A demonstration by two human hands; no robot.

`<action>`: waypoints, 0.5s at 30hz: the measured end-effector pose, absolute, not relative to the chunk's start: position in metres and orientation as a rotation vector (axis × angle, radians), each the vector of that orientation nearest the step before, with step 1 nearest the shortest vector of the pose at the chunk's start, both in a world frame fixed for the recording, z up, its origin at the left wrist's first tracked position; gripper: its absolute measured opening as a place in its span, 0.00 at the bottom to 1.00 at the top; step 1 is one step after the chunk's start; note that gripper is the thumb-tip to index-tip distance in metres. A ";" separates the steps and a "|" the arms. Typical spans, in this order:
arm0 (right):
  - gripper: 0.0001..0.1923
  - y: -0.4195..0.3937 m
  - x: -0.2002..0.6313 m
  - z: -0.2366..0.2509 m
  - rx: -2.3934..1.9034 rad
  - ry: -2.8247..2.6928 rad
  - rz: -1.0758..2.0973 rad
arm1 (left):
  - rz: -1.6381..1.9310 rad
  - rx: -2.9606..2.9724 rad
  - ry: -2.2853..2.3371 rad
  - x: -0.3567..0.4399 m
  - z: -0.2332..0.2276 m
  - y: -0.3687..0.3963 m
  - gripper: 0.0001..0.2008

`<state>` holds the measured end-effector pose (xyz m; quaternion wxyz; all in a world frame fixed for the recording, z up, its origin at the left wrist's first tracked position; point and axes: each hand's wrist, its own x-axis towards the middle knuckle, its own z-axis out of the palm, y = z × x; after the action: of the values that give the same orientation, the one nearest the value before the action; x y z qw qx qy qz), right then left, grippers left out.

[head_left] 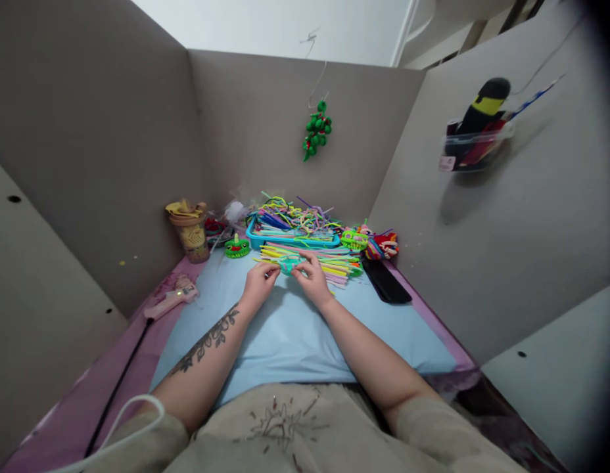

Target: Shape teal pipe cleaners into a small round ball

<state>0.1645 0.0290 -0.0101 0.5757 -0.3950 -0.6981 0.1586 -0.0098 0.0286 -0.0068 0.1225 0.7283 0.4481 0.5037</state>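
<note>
Teal pipe-cleaner piece [288, 265] sits pinched between the left hand [258, 284] and right hand [312, 278], fingertips of both closed on it. It hovers just in front of the blue tray [250, 234], over the loose pipe cleaners [329, 265].

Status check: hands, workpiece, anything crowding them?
Left hand and right hand both pinch teal pipe-cleaner piece. Loose pipe cleaners directly behind. Glue gun off left.

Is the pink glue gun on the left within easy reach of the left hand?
Probably yes: the pink glue gun lies just left of the left hand, with bare blue mat between, though that hand pinches a small teal piece.
</note>
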 end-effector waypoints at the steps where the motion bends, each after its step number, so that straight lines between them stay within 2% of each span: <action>1: 0.05 0.028 0.165 -0.010 -0.923 -1.640 0.339 | 1.465 2.119 1.288 -0.010 -0.007 0.029 0.06; 5: 0.05 0.024 0.167 -0.007 -0.904 -1.694 0.189 | 1.449 1.980 1.258 -0.008 -0.004 0.027 0.08; 9: 0.06 0.021 0.171 -0.004 -0.917 -1.780 0.012 | 1.641 1.704 1.309 -0.011 0.007 0.022 0.11; 12: 0.06 0.021 0.171 -0.003 -0.867 -1.881 -0.069 | 1.716 1.840 1.309 -0.014 0.013 0.020 0.10; 15: 0.07 0.022 0.169 -0.003 -0.863 -1.966 -0.064 | 1.628 2.064 1.339 -0.015 0.011 0.022 0.09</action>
<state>0.1690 0.0218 -0.0032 0.4765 -0.3534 -0.8046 -0.0261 -0.0149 0.0217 0.0110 0.0957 0.6964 0.4517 0.5495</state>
